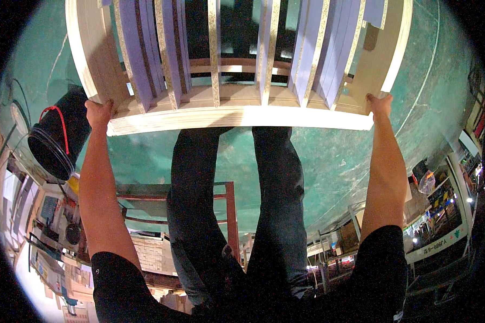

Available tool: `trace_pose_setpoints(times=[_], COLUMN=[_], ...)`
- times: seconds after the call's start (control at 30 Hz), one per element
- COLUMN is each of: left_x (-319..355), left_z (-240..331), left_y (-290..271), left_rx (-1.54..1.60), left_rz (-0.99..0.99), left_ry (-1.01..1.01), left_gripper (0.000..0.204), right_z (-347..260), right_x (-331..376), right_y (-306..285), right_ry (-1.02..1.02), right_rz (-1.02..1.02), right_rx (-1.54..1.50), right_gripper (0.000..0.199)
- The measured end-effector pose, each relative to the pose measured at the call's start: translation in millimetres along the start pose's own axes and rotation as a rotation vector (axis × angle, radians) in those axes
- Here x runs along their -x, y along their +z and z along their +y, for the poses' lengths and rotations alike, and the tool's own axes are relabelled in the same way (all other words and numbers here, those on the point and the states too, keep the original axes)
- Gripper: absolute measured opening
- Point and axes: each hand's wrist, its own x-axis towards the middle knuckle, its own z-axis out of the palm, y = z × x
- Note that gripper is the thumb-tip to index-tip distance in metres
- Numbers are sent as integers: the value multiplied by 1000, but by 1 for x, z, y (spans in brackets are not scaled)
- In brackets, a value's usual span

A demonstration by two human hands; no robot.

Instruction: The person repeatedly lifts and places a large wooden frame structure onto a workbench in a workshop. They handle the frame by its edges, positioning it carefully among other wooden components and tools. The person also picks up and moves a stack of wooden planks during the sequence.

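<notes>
A large pale wooden frame (242,117) stretches across the upper middle, its near rail just in front of my legs. Several upright boards (170,48), some with lilac faces and speckled edges, run lengthwise inside it with gaps between them. My left hand (98,113) is closed around the frame's near left corner. At the near right corner my right hand (381,105) grips the side in the same way. Both arms reach straight out. The far end of the frame lies beyond the top of the view.
On the green floor (328,151), a black bucket (70,126) with a red handle stands left of my left hand. A reddish-brown metal frame (231,215) is by my legs. Stacked wood (151,250) lies lower left; a pale metal machine (442,239) is at the right.
</notes>
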Motion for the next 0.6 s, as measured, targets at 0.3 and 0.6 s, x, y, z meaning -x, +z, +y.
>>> trace_pose_setpoints(times=[0.3, 0.6], left_x=[-16, 92], left_z=[-64, 23], left_y=[26, 22], left_rx=[413, 970], left_rz=[-111, -239], left_ry=[-73, -1061], left_gripper=[106, 79], right_z=[16, -2], right_x=[11, 90], right_y=[5, 30], right_ry=[-29, 791], right_rz=[60, -159], right_rx=[-80, -654], right_gripper=[98, 83])
